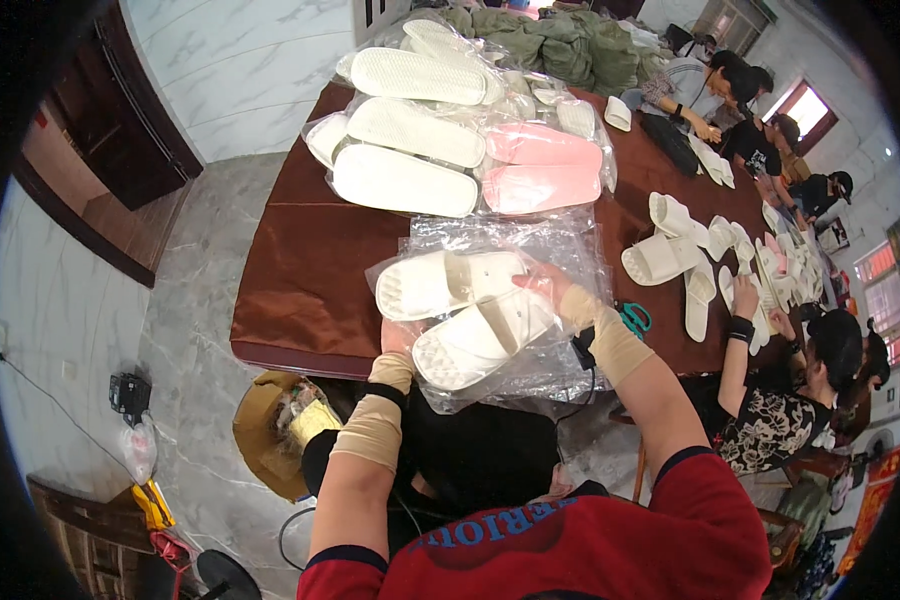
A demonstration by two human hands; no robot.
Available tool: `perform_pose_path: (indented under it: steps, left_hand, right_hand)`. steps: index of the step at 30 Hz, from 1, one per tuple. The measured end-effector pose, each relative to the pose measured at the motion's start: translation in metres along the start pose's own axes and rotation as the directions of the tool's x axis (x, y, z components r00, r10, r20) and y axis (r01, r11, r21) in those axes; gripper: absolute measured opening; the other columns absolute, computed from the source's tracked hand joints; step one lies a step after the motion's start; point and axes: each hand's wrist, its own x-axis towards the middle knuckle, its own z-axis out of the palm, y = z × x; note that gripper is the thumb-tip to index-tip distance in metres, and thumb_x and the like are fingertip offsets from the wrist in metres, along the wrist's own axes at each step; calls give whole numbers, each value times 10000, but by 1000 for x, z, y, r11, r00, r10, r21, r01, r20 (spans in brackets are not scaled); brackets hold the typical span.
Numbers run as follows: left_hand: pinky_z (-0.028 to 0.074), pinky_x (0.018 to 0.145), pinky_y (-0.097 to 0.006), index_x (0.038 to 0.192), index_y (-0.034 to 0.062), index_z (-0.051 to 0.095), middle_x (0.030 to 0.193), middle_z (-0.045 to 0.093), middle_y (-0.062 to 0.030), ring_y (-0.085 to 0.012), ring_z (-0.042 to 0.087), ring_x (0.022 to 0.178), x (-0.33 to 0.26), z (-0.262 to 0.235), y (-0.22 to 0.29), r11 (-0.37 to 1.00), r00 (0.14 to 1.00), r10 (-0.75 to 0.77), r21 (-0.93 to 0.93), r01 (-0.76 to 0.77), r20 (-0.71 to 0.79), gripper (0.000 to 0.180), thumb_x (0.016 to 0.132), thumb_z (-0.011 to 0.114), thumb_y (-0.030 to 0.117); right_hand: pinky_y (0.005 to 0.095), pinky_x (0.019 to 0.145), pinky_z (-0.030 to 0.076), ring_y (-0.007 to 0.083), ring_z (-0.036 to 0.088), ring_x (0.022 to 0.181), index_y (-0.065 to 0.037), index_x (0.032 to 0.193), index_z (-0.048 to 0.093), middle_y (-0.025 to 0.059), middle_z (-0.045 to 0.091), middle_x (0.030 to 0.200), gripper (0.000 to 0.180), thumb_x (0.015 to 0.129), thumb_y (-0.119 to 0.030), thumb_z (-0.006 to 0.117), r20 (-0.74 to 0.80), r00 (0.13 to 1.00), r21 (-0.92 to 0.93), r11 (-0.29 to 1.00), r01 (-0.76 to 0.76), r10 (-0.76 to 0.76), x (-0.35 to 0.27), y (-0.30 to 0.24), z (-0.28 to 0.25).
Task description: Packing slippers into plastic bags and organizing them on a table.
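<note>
A pair of white slippers (467, 340) lies side by side in a clear plastic bag, above the near edge of the brown table. At the right end of the pair, my right hand (544, 284) is closed around a slipper and the film. My left hand (400, 336) is at the left side of the pair, against the bag, its fingers partly hidden by the slippers and plastic. Flat clear bags (560, 236) are spread on the table beneath and behind the pair.
Bagged white slippers (405, 181) and a pink pair (542, 168) are piled at the far side of the brown table (300, 290). Green-handled scissors (635, 319) lie right of my hand. Loose white slippers (662, 258) spread rightward, where other people work. A cardboard box (260, 440) stands below left.
</note>
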Motion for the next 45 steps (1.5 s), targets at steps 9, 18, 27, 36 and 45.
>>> perform_pose_path:
  steps: [9, 18, 27, 36, 45]
  left_hand:
    - [232, 1085, -468, 1267, 95, 479, 1417, 365, -105, -277, 294, 1339, 8, -13, 7, 982, 989, 80, 178, -57, -126, 400, 894, 476, 238]
    - [225, 1070, -534, 1341, 146, 426, 1460, 304, -69, -299, 238, 1363, 19, -78, 53, 983, 971, 131, -103, -154, -198, 428, 920, 475, 205]
    - [226, 1092, -450, 1378, 189, 384, 1471, 295, -52, -283, 225, 1371, -1, -21, 14, 965, 992, 123, 237, -111, -35, 506, 905, 487, 335]
    - [218, 1092, -453, 1374, 175, 386, 1487, 261, -67, -299, 205, 1378, 18, -12, 42, 973, 985, 169, 165, -162, -27, 490, 914, 477, 321]
    - [232, 1089, -453, 1370, 179, 390, 1476, 285, -72, -291, 237, 1365, 6, -28, 21, 964, 994, 109, 248, -100, -23, 507, 901, 490, 342]
  right_hand:
    - [302, 827, 453, 169, 563, 953, 20, 1171, 538, 81, 604, 1103, 462, 812, -221, 698, -447, 885, -247, 969, 17, -130, -57, 4, -32]
    - [318, 735, 466, 177, 592, 787, -17, 969, 625, 85, 652, 861, 324, 789, -272, 711, -655, 727, -392, 915, -93, -206, -61, 50, -22]
    - [341, 662, 471, 212, 597, 705, -3, 955, 597, 136, 624, 785, 437, 706, -334, 734, -776, 535, -531, 804, -268, -335, -127, 30, -176]
    - [409, 711, 466, 304, 621, 767, -46, 1047, 606, 133, 654, 854, 521, 753, -472, 664, -894, -82, -352, 804, -479, -440, -271, -35, -398]
    - [403, 922, 422, 353, 546, 1048, 34, 1134, 543, 214, 588, 1090, 533, 733, -277, 704, -678, 179, -699, 550, -456, -713, -42, -77, -284]
